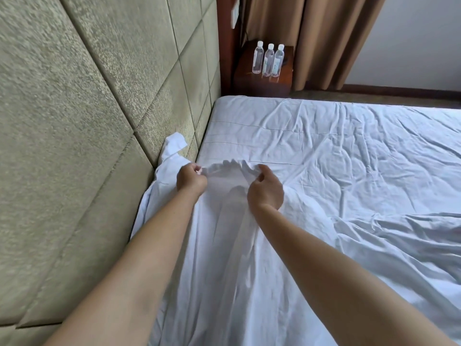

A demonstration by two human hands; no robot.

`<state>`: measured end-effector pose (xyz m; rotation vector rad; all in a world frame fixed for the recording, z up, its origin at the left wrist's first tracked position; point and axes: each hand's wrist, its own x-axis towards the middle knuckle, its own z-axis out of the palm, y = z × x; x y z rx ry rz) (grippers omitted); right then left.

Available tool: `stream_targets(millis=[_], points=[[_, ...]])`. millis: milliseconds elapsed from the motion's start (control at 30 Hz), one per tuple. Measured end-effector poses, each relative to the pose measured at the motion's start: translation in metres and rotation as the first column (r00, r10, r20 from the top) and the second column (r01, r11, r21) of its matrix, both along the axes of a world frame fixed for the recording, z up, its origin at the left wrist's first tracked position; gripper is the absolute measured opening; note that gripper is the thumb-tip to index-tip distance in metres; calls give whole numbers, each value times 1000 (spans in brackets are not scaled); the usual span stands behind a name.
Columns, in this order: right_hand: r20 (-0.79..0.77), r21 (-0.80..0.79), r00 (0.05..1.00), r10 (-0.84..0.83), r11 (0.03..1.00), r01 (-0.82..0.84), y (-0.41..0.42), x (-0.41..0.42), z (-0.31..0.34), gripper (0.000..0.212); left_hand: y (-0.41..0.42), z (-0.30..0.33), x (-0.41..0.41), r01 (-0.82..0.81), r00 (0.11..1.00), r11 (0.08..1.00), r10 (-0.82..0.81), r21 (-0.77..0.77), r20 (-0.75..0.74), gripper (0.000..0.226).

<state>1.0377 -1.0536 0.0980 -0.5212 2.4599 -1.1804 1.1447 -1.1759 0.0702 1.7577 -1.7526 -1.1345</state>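
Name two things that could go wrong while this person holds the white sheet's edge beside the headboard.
The left hand and right hand pinch only the bunched edge of the sheet, so it may slip free if pulled. The loose corner rides up against the padded headboard and could stay crumpled there rather than tucked.

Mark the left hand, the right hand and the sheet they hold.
left hand point(190, 180): head view, back of the hand.
right hand point(265, 189): head view, back of the hand.
sheet point(224, 168): head view, gathered edge between the hands.
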Motion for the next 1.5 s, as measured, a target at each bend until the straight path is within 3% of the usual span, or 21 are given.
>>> stream_targets(millis=[100,233,333,433,500,567,633,700,800,900,967,1000,1067,1133,1200,1333,1500], points=[[-33,0,994,-103,995,103,2,-5,-2,43,-1,11,-5,-82,997,991,83,-110,5,19],[14,-120,990,-141,983,141,-2,0,1,35,-3,11,-5,-113,994,989,112,-92,-17,27],[53,-178,998,-30,983,39,-4,11,2,20,-13,23,3,-28,998,984,37,-174,49,19],[80,-191,994,73,980,-56,-7,23,2,22,-15,40,8,43,977,924,40,-381,208,24],[115,-170,986,123,980,-103,-8,32,1,24,-8,44,8,78,975,882,30,-465,221,20],[107,-82,975,195,979,-186,-4,39,-5,25,5,35,7,203,965,905,-121,-373,231,15],[104,57,968,229,970,-235,4,44,-12,21,19,15,8,358,917,927,-325,-116,234,13],[109,67,981,162,983,-170,10,43,-15,12,32,-5,12,420,878,904,-426,76,217,19],[54,-88,998,34,996,-29,14,37,-7,12,42,-13,6,364,923,923,-376,128,82,22],[30,-173,999,15,985,-9,18,34,-3,11,46,-4,-10,309,947,925,-278,221,-161,19],[34,-194,999,-16,981,23,22,32,-3,12,45,-4,-19,268,948,927,-206,263,-241,21],[36,-211,999,-34,977,40,23,31,-4,13,44,-5,-22,304,946,922,-262,239,-192,28],[33,-240,999,-38,970,44,25,29,-5,14,45,-6,-24,431,896,886,-443,172,39,43],[27,-243,1000,-7,970,13,26,28,-5,16,47,-7,-24,464,869,879,-475,110,135,38],[41,-226,999,25,974,-15,26,32,-5,19,48,-7,-24,384,908,921,-388,58,156,26],[62,-223,997,47,974,-32,23,40,-4,20,48,3,-19,162,972,983,-144,-87,184,34],[56,-225,998,20,974,-7,14,42,10,18,27,20,5,-56,994,968,76,-243,73,28]])
